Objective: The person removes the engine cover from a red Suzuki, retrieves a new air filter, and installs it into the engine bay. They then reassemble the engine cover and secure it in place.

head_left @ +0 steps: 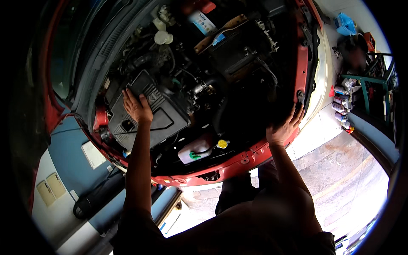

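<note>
Spread over the dark plastic engine cover (pixel 163 121) on the left of the engine bay lies my left hand (pixel 138 107), fingers stretched out and gripping nothing. My right hand (pixel 285 127) rests with its fingers extended on the red front edge of the car body (pixel 301 72), at the right corner of the bay. Between my hands, close to the front edge, sits a whitish fluid reservoir (pixel 197 149) with a green cap (pixel 194 156). A yellow cap (pixel 222 144) is just right of it. Deep shadow hides much of the bay between the cover and my right hand.
A car battery (pixel 203 23) and a rusty metal bracket (pixel 221 33) are at the far side. Beyond the car's right side stand several spray cans (pixel 338 108), a dark green metal rack (pixel 364 91) and a blue plastic container (pixel 345 24). A wall panel (pixel 93 155) hangs at left.
</note>
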`<state>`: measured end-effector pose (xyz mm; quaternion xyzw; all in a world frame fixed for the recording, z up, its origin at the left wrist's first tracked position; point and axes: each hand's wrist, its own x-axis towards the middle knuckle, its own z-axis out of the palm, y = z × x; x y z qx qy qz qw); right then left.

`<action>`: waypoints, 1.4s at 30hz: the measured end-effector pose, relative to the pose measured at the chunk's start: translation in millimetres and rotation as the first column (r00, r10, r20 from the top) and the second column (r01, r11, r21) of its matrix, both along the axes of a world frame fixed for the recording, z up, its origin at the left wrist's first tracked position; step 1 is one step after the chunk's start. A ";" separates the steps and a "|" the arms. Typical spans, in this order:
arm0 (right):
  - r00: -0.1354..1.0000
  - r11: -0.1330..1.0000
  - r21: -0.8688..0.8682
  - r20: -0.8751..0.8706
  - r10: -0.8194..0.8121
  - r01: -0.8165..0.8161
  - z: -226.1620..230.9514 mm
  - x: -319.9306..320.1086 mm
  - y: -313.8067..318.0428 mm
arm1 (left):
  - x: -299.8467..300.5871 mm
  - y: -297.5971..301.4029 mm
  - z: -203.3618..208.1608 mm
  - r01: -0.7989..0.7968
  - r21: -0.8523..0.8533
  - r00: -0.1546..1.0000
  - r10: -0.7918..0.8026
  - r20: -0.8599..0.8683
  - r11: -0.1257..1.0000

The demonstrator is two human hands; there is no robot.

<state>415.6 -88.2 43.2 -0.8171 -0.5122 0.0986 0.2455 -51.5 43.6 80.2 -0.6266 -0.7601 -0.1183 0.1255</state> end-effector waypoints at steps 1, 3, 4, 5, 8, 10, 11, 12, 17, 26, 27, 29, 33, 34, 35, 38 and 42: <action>1.000 1.000 -0.016 0.016 -0.008 0.009 -2.0 0.0 -6.3 | -0.9 -9.1 0.6 -0.008 -0.012 1.000 0.007 -0.025 1.000; 0.999 1.000 0.009 0.043 -0.014 0.014 -8.2 -4.1 3.0 | -7.6 -14.2 3.9 -0.029 0.011 0.998 0.029 -0.050 1.000; 0.999 1.000 0.022 0.048 -0.008 0.007 -6.6 -3.5 2.7 | -10.7 -16.6 4.6 -0.035 0.015 0.997 0.036 -0.062 0.999; 0.998 0.999 0.034 0.057 -0.004 0.002 -6.2 -5.3 2.2 | -10.4 -16.0 2.3 -0.037 0.025 0.999 0.038 -0.039 0.999; 0.988 0.996 0.083 0.150 0.022 -0.035 -8.5 -7.8 1.3 | -14.2 -18.6 1.8 -0.070 0.019 0.997 0.071 -0.033 0.997; 0.993 0.989 0.140 0.114 0.028 -0.044 -21.0 -7.2 -2.1 | -16.0 -18.6 3.4 -0.101 0.034 0.994 0.102 -0.046 0.994; 0.989 0.981 0.180 0.142 0.042 -0.068 -26.6 -6.7 -3.7 | -18.0 -21.4 1.3 -0.091 0.082 0.993 0.097 -0.060 0.992; 0.986 0.985 0.158 0.160 0.050 -0.075 -28.8 -6.3 -5.9 | -18.4 -23.1 2.6 -0.109 0.094 0.988 0.118 -0.101 0.990; 0.956 0.963 0.251 0.292 0.020 -0.097 -49.1 -1.1 -4.3 | 36.3 -46.8 8.1 -0.103 0.236 0.990 0.076 0.122 0.966; 0.866 1.000 0.019 0.499 -0.016 0.008 -74.3 25.0 0.2 | 15.8 -365.7 33.5 -0.072 0.146 0.863 -0.011 0.505 0.987; 0.851 0.998 -0.040 0.524 -0.025 0.054 -72.5 19.7 1.5 | -7.8 -415.7 17.0 -0.236 0.084 0.759 0.130 0.637 0.968; 0.856 0.990 -0.115 0.517 -0.007 0.077 -61.9 3.6 0.4 | -59.0 -530.2 -11.4 -0.481 -0.066 0.611 0.388 0.690 0.874; 0.878 0.970 -0.244 0.465 0.112 0.005 -59.8 28.8 -3.8 | -116.0 -734.6 -58.7 -0.761 -0.347 0.423 0.825 0.374 0.548; 0.892 0.959 -0.281 0.422 0.159 -0.038 -51.8 31.4 -0.8 | -118.7 -794.9 -66.6 -0.766 -0.436 0.380 0.879 0.287 0.473; 0.944 0.957 -0.186 0.205 0.259 -0.222 -37.3 42.8 3.2 | -120.3 -847.7 -76.3 -0.754 -0.522 0.348 0.916 0.198 0.399; 0.977 0.980 -0.047 -0.098 0.190 -0.195 -3.3 96.5 -16.9 | -81.2 -933.3 -75.3 -0.456 -0.884 0.260 0.934 -0.245 -0.104; 0.875 0.893 -0.284 0.241 0.419 -0.349 25.5 174.8 -135.4 | -44.9 -926.8 -63.7 -0.567 -0.821 0.213 0.952 -0.221 -0.064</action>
